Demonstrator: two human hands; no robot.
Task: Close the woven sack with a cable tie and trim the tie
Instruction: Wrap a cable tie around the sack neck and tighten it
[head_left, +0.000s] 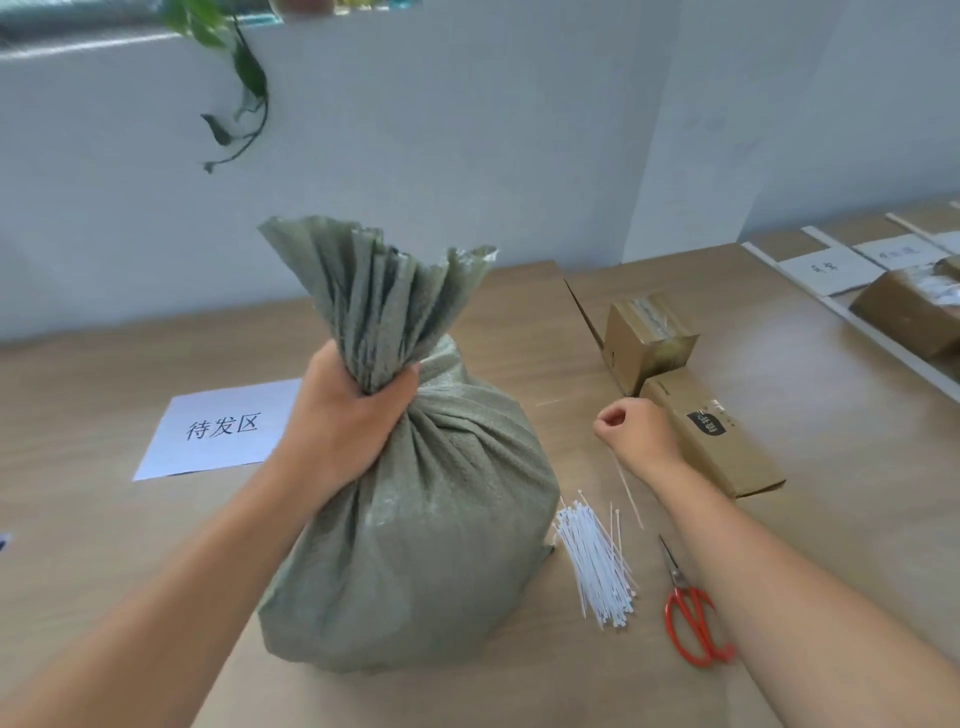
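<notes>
Under the right forearm lie the scissors (693, 618), unused, and beside them the bundle of cable ties (597, 561). The right hand (636, 434), just beyond, is curled and seems to pinch one cable tie (629, 493); the grip itself is hard to see. The left hand (348, 415) squeezes the gathered neck of the woven sack (415, 519). No tie is on it yet, so tying and trimming remain.

Just the one view here: a wide-angle cam worn on the person's head, looking forward and down over the counter (519, 696). It sits close, with both forearms reaching in from the bottom edge and the back wall (467, 130) filling the top.
</notes>
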